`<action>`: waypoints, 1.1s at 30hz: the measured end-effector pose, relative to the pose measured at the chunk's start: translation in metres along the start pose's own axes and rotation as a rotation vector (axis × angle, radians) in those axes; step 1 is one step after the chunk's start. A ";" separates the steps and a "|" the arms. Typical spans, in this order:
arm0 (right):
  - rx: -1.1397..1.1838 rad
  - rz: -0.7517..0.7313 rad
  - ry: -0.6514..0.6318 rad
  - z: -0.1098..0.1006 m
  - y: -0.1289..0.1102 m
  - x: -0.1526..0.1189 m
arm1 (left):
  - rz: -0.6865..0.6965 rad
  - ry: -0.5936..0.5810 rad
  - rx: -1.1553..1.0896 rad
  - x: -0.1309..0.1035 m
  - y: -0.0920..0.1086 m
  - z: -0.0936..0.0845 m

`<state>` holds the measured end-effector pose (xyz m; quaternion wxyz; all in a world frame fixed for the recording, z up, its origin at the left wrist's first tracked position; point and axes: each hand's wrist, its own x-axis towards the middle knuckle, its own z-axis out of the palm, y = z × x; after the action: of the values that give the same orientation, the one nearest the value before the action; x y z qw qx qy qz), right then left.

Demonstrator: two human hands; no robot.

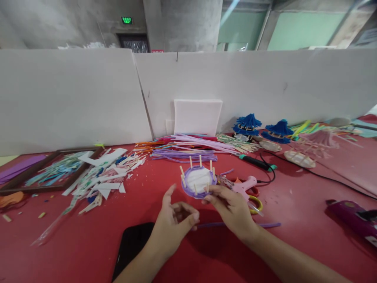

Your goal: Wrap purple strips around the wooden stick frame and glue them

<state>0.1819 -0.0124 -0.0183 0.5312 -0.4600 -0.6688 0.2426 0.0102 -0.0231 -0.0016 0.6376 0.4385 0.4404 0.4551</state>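
A round white disc (199, 179) edged in purple, with several short wooden pegs standing round its rim, is held above the red table. My right hand (232, 208) pinches its near right edge between thumb and fingers. Just left of and below it, my left hand (178, 222) has its index finger raised, while the thumb meets the curled fingers; whether something small is between them is hidden. A purple pipe cleaner (269, 225) runs from near the left fingertips, behind my right hand, and out to the right.
Pipe cleaners (185, 154) lie in bundles behind the disc. A pink glue gun (246, 186) and yellow-handled scissors (257, 204) sit right of it. Scraps (107, 179) and a framed tray (28, 188) are left, a black phone (131, 243) near, blue-roofed models (247, 125) back right, a magenta tool (350, 218) far right.
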 end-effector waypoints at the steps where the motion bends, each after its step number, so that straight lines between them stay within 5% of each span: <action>1: 0.062 0.051 0.012 0.002 0.001 0.000 | -0.046 -0.005 0.023 0.000 0.000 0.000; 6: 0.206 0.180 0.035 0.011 0.003 0.000 | -0.192 -0.048 0.072 0.001 0.005 -0.003; 16: 0.128 0.148 -0.051 0.015 0.002 -0.003 | -0.162 0.010 0.112 0.004 0.009 -0.003; 27: 0.177 0.152 -0.081 0.014 -0.007 -0.004 | 0.367 -0.005 0.847 -0.004 0.004 -0.006; 33: 0.168 0.186 -0.070 0.011 -0.003 -0.004 | 0.236 -0.005 0.716 -0.002 0.006 -0.007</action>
<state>0.1710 -0.0157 -0.0216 0.5193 -0.4652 -0.6188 0.3619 0.0016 -0.0224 0.0032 0.3884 0.6823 0.5166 0.3416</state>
